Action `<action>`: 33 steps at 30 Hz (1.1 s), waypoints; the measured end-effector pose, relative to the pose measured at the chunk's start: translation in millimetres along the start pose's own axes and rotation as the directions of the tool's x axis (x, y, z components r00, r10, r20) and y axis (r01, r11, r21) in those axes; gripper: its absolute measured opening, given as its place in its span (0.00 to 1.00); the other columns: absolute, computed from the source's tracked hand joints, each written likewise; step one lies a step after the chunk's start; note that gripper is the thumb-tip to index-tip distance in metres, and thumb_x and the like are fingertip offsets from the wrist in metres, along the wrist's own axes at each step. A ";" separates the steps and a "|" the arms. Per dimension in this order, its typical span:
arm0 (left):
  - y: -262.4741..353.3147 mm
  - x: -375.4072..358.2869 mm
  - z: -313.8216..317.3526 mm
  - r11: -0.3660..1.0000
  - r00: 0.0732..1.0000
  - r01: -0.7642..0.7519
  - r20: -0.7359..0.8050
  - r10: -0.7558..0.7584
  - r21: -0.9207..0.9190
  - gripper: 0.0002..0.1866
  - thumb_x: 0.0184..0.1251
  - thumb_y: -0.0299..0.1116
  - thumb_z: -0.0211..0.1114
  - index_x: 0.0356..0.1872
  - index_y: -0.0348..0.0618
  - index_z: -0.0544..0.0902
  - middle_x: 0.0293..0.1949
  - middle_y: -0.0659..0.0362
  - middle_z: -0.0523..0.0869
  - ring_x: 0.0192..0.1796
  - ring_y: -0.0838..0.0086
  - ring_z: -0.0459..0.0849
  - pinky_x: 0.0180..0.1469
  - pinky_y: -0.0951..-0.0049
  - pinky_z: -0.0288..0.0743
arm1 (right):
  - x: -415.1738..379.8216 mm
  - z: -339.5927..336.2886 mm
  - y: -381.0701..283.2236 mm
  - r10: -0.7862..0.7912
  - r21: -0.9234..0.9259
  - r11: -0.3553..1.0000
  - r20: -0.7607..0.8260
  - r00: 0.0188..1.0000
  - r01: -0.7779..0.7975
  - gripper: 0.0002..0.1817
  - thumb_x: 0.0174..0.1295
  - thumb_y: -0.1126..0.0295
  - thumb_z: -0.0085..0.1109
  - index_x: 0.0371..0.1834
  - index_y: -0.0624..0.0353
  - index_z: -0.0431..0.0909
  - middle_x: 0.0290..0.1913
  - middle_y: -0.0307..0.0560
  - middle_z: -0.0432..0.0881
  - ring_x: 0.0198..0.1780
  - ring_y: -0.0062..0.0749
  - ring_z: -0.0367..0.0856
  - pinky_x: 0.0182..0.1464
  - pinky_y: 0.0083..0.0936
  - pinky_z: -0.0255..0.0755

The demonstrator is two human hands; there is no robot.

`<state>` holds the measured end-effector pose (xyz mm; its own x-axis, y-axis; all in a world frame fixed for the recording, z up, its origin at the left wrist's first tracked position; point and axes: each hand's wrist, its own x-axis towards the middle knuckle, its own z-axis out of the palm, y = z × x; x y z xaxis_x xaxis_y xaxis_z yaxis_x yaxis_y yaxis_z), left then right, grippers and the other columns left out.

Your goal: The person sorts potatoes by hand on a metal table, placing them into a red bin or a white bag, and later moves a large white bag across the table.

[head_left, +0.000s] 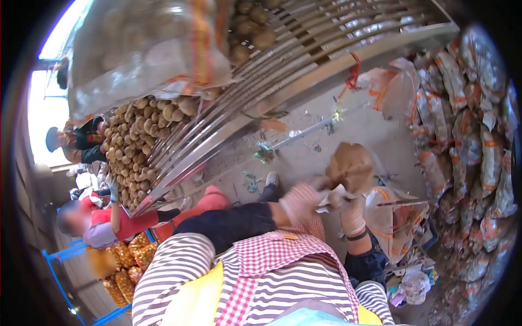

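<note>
My left hand [300,203], in a light glove smeared by motion, reaches in from the left to the edge of a crumpled white piece [336,198]. Its fingers are too blurred to read. On the other side, my right hand [352,216], in a pale glove, has its fingers closed around the white piece. Just beyond both hands is a brown sheet, possibly paper [350,167], touching or overlapping the white piece. Clear plastic bags with orange stripes [389,220] lie beside my right hand.
A slatted metal frame [261,98] runs diagonally, with a potato pile [133,144] and a large filled sack [141,49]. Stacked bags [462,136] line the right. A co-worker in red [109,217] and another person [81,141] are at left. Scraps litter the floor [310,136].
</note>
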<state>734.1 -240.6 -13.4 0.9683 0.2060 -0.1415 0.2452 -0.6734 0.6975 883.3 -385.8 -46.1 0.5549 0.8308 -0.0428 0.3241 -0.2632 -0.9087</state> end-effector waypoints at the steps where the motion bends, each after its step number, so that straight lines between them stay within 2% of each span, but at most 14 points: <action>1: 6.1 1.0 12.0 0.989 0.998 -0.069 0.022 0.067 0.134 0.38 0.58 0.48 0.79 0.69 0.47 0.78 0.74 0.45 0.72 0.72 0.45 0.73 0.68 0.47 0.75 | -9.7 1.1 -4.9 0.411 0.245 0.875 0.079 0.908 -0.418 0.39 0.56 0.65 0.82 0.69 0.65 0.72 0.57 0.48 0.82 0.57 0.32 0.80 0.57 0.31 0.78; 3: 28.9 1.8 -22.7 0.968 0.966 -0.249 0.056 0.251 -0.032 0.41 0.58 0.49 0.77 0.74 0.56 0.72 0.79 0.43 0.65 0.77 0.39 0.66 0.72 0.42 0.69 | -29.9 -36.2 10.1 0.346 0.296 0.919 -0.282 0.895 -0.261 0.16 0.60 0.69 0.74 0.48 0.62 0.83 0.50 0.54 0.84 0.55 0.50 0.81 0.55 0.46 0.75; 4: 24.4 -2.8 -29.8 0.968 0.968 -0.250 0.031 0.251 -0.024 0.41 0.58 0.49 0.77 0.74 0.56 0.72 0.79 0.43 0.65 0.77 0.39 0.66 0.72 0.42 0.69 | -24.2 -85.8 -8.1 0.381 0.153 0.922 -0.195 0.904 -0.355 0.09 0.61 0.71 0.72 0.40 0.62 0.84 0.46 0.48 0.85 0.51 0.41 0.83 0.52 0.42 0.76; 6: 11.0 -17.1 -37.4 0.979 0.971 -0.189 -0.133 0.198 0.073 0.43 0.59 0.48 0.78 0.75 0.49 0.71 0.77 0.44 0.68 0.74 0.42 0.70 0.72 0.44 0.70 | -49.5 -168.4 23.0 -0.397 -0.455 0.866 -0.374 0.838 0.207 0.11 0.62 0.80 0.65 0.47 0.62 0.87 0.55 0.47 0.88 0.54 0.35 0.85 0.59 0.32 0.78; 7: -1.5 -24.7 -41.4 0.979 0.967 -0.191 -0.156 0.200 0.074 0.43 0.59 0.48 0.78 0.75 0.49 0.71 0.77 0.44 0.68 0.74 0.42 0.70 0.72 0.44 0.70 | -83.1 -214.3 63.8 0.238 0.179 0.971 -0.720 0.651 -0.157 0.17 0.62 0.81 0.63 0.55 0.64 0.87 0.63 0.53 0.85 0.65 0.43 0.83 0.69 0.37 0.73; 8: -17.2 -34.2 -45.7 0.996 0.971 -0.084 -0.223 0.081 -0.005 0.42 0.60 0.47 0.77 0.75 0.49 0.71 0.77 0.43 0.68 0.74 0.41 0.70 0.72 0.45 0.71 | -112.6 -254.2 43.9 -0.120 -0.608 0.708 -0.605 0.787 -0.358 0.22 0.64 0.80 0.61 0.63 0.63 0.84 0.71 0.56 0.80 0.72 0.49 0.78 0.74 0.39 0.69; 11: -48.3 -63.7 -68.8 0.987 0.932 0.123 -0.331 -0.149 -0.099 0.38 0.63 0.45 0.74 0.74 0.48 0.72 0.75 0.43 0.69 0.72 0.41 0.71 0.72 0.47 0.71 | -214.9 -373.4 62.8 -0.043 -0.590 0.737 -0.526 0.849 -0.329 0.16 0.73 0.64 0.58 0.54 0.62 0.88 0.66 0.59 0.82 0.65 0.45 0.83 0.69 0.40 0.74; 13: -67.6 -83.2 -77.1 0.991 0.918 0.107 -0.374 -0.130 -0.080 0.37 0.64 0.44 0.73 0.74 0.48 0.73 0.74 0.42 0.70 0.72 0.41 0.71 0.72 0.47 0.71 | -251.6 -379.3 23.8 0.121 -0.581 0.345 -0.751 0.649 -0.737 0.17 0.70 0.64 0.61 0.56 0.60 0.87 0.63 0.58 0.84 0.61 0.45 0.84 0.67 0.41 0.76; 17: -79.9 -110.5 -96.4 0.980 0.933 0.067 -0.335 -0.128 -0.187 0.36 0.66 0.42 0.72 0.74 0.48 0.73 0.73 0.44 0.72 0.70 0.42 0.74 0.71 0.48 0.72 | -240.3 -282.0 -16.6 0.125 -0.360 -0.239 -0.933 0.339 -0.902 0.20 0.65 0.65 0.66 0.59 0.58 0.87 0.57 0.55 0.88 0.54 0.45 0.88 0.61 0.43 0.79; 19: -81.3 -122.9 -106.8 0.977 0.937 0.009 -0.338 -0.083 -0.213 0.35 0.65 0.41 0.73 0.74 0.48 0.73 0.73 0.44 0.72 0.69 0.43 0.75 0.70 0.48 0.72 | -196.4 -197.5 -20.7 0.203 -0.540 -0.025 -0.827 0.524 -0.842 0.23 0.62 0.65 0.69 0.61 0.56 0.86 0.54 0.54 0.89 0.51 0.44 0.90 0.59 0.44 0.80; 20: -84.0 -133.5 -115.2 0.972 0.942 -0.037 -0.331 -0.044 -0.232 0.35 0.65 0.41 0.73 0.74 0.48 0.73 0.72 0.45 0.73 0.68 0.43 0.76 0.69 0.48 0.73 | -175.5 -155.0 -17.3 0.140 -0.684 0.385 -0.620 0.772 -0.619 0.24 0.59 0.61 0.72 0.57 0.60 0.87 0.53 0.57 0.88 0.53 0.52 0.88 0.59 0.44 0.80; 22: -95.8 -159.8 -136.3 0.977 0.928 -0.115 -0.370 0.041 -0.180 0.35 0.65 0.40 0.73 0.74 0.48 0.73 0.72 0.45 0.74 0.68 0.44 0.76 0.69 0.49 0.74 | -99.5 -49.3 -48.3 -0.135 -0.843 0.527 -0.203 0.970 -0.103 0.22 0.57 0.61 0.72 0.54 0.59 0.86 0.57 0.61 0.86 0.59 0.60 0.83 0.64 0.45 0.76; 27: -163.8 -248.0 -200.0 0.997 0.867 -0.064 -0.491 0.081 0.050 0.32 0.64 0.36 0.74 0.70 0.46 0.77 0.72 0.47 0.76 0.68 0.46 0.78 0.68 0.49 0.74 | 28.1 135.9 -154.5 -0.530 -0.757 0.502 0.114 0.840 0.419 0.23 0.60 0.69 0.71 0.60 0.56 0.84 0.71 0.59 0.78 0.68 0.60 0.75 0.72 0.53 0.67; 33: -263.9 -393.6 -230.9 0.783 0.510 0.622 -0.751 -0.420 -0.016 0.31 0.59 0.38 0.76 0.66 0.47 0.80 0.70 0.46 0.78 0.71 0.44 0.74 0.74 0.49 0.69 | 140.7 291.0 -280.9 -0.773 -0.318 0.549 0.158 0.614 0.773 0.26 0.57 0.72 0.75 0.61 0.51 0.83 0.68 0.55 0.80 0.64 0.55 0.79 0.68 0.50 0.71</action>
<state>277.2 20.0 20.5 0.3543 0.9210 0.1623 0.7930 -0.3878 0.4697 647.4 -52.3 82.3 -0.0312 0.7914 0.6104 0.8506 0.3418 -0.3996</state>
